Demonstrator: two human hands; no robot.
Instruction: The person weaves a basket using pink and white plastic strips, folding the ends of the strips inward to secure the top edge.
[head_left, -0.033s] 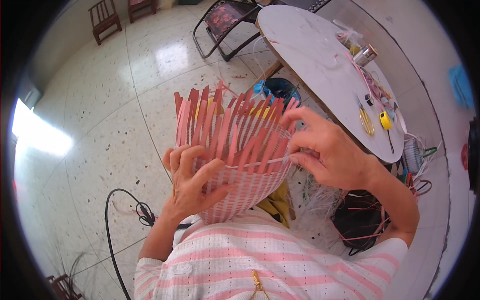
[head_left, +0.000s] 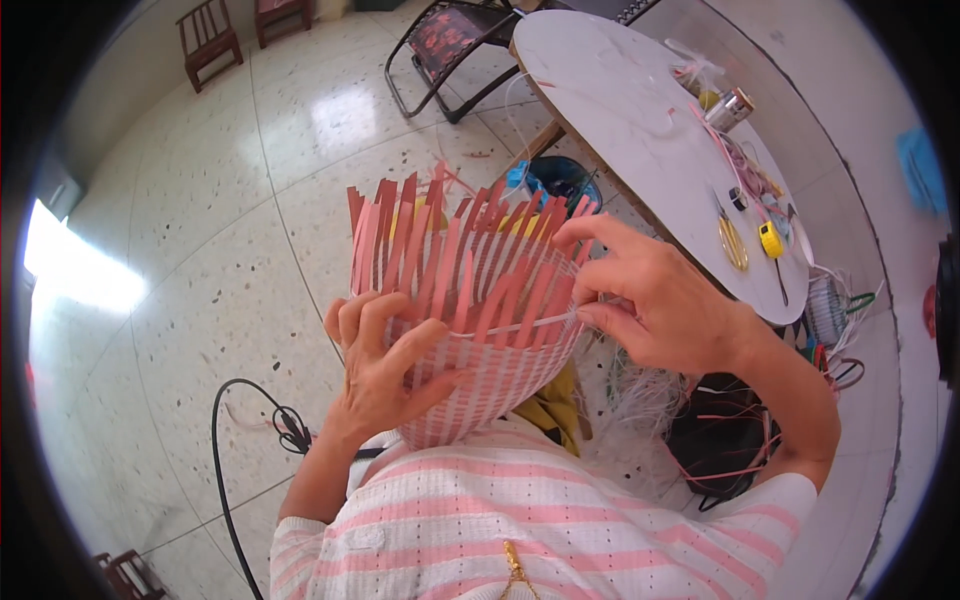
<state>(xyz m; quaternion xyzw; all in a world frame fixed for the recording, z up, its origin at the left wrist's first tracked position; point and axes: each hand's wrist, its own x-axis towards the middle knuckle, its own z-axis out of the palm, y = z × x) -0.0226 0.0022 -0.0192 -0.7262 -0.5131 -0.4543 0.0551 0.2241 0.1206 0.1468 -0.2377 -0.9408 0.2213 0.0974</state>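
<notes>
So the basket [head_left: 490, 370] is mid-picture with its lower end tucked up close to the striped shirt [head_left: 540, 500] and the mouth tipped toward 12 o'clock, I'd guess so the body backs it up while the loose pink slats [head_left: 440, 275] poke out free on the far side. Taking the basket as the clock's middle, the left hand [head_left: 385, 350] is at about 9, bent fingers spread and clamped on the wall, thumb low on the near side, which looks like the steadying grip. The right hand [head_left: 650, 290] is around 3, thumb and forefinger together on the end of a white strip [head_left: 545, 322] where it meets the rim side, other fingers curled near the slats; probably a fingertip pinch because the strip is so thin and needs tension and fine aim. The strip runs across the front of several slats, above the checked weave. Off at 1 to 2 is the counter [head_left: 600, 80], with scissors [head_left: 733, 245] and a yellow tape measure [head_left: 770, 240] on its near edge, handy for the right side I reckon. Black bag [head_left: 710, 440] at 4, pink strips lying over it, well apart from the weaving.
</notes>
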